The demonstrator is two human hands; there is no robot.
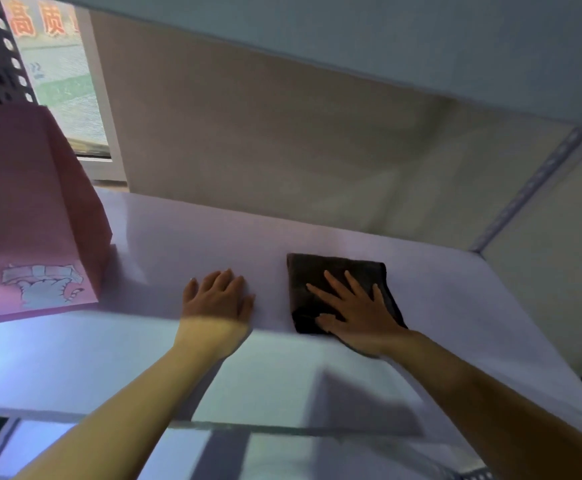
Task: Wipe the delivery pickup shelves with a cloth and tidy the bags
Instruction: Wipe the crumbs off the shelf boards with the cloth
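Observation:
A folded dark brown cloth (320, 275) lies flat on the white shelf (185, 237). My right hand (355, 310) presses down on the cloth with straight, spread fingers. My left hand (218, 297) rests flat on the bare shelf a little to the left of the cloth, fingers straight. A pink paper bag (29, 209) with a cartoon print stands upright at the shelf's left end, apart from both hands.
The underside of an upper shelf (386, 36) hangs close overhead. A beige back wall (265, 140) closes the rear. Perforated metal uprights stand at the far left (3, 53) and right (521, 199). A window (60, 84) shows behind the bag. A lower shelf (275, 455) lies below.

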